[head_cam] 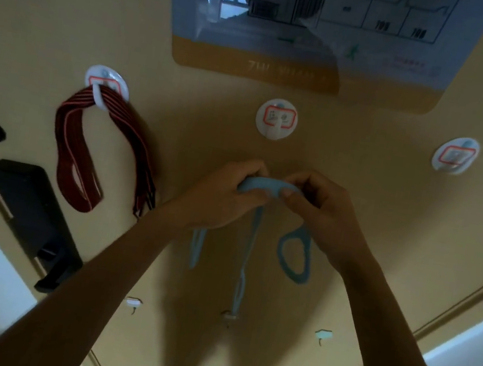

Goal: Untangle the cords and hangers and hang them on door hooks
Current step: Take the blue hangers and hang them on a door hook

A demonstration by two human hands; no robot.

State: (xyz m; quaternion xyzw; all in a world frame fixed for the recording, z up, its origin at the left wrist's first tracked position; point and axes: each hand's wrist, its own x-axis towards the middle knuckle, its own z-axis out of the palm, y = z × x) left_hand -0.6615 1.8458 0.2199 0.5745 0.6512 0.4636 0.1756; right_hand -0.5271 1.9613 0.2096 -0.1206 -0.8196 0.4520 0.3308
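Both hands, left hand [229, 193] and right hand [321, 211], pinch the blue cord [260, 184] below the middle hook [276, 119]; looks soft, light and floppy, so grip the top loop.

Glossy floor-plan poster [314, 36] up top; black lock box [24, 205] on the left edge.

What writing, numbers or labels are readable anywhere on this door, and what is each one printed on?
Glossy floor-plan poster: pale lettering on its tan bottom band, dark room numbers, small red print; all too blurred to read.
Red-framed labels on the three round white door hooks: too small to read.
No text can be quoted.
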